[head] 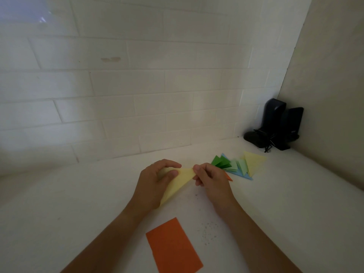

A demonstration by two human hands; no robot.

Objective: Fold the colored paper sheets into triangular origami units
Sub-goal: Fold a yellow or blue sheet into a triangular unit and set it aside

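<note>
Yellow paper (180, 183), already folded into a long triangle, was held between both hands above the white bench (275, 203). The left hand (155, 181) was curled round its wider end, thumb on the upper face and fingers wrapped over the far edge, so that grip was closed on the paper. The right hand (209, 179) pinched the paper's far right corner between thumb and forefinger, the remaining fingers curled below; that grip too was narrow and closed on the sheet. From the left grip the paper's pointed tail ran down toward the left wrist.

Just beyond the right grip, on its far right side, a fan of finished triangular units (236, 165) lay on the bench: dark green, pale green, blue and yellow pieces overlapped, with an orange tip showing at the knuckles. Nearer the person than both grips, between the forearms, a flat orange sheet (173, 246) lay on the bench. Well beyond the right grip, in the corner where the tiled wall (118, 85) was met, dark objects (275, 129) stood, too dim to be identified.
</note>
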